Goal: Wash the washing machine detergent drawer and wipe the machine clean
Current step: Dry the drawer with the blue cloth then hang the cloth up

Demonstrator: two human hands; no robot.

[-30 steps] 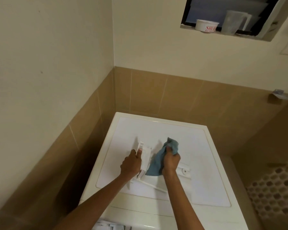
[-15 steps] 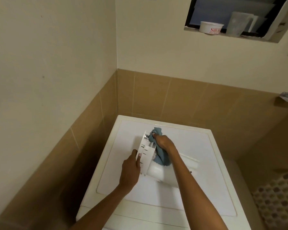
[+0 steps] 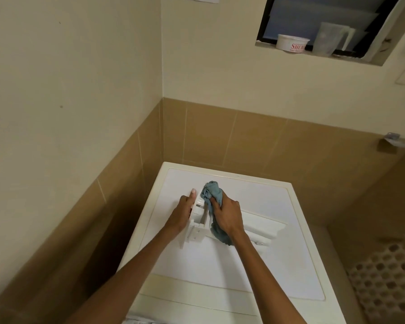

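The white detergent drawer [image 3: 197, 226] stands tilted on its side on top of the white washing machine [image 3: 220, 272]. My left hand [image 3: 182, 212] grips the drawer's left side, thumb along its upper edge. My right hand [image 3: 227, 215] is closed on a bunched blue cloth [image 3: 212, 191], pressed against the drawer's upper right part. The cloth's tail hangs down below my palm. Part of the drawer's front piece [image 3: 264, 230] lies to the right, behind my right wrist.
The machine sits in a corner, with a cream wall and tan tiles [image 3: 126, 160] to its left and behind. A high window ledge holds a white tub [image 3: 291, 44] and a clear jug [image 3: 329, 39]. A perforated mat [image 3: 388, 277] covers the floor at right.
My right hand with the cloth has swept up along the drawer and sits near its top. My left hand has slid further up the drawer's left side. The view has tilted slightly.
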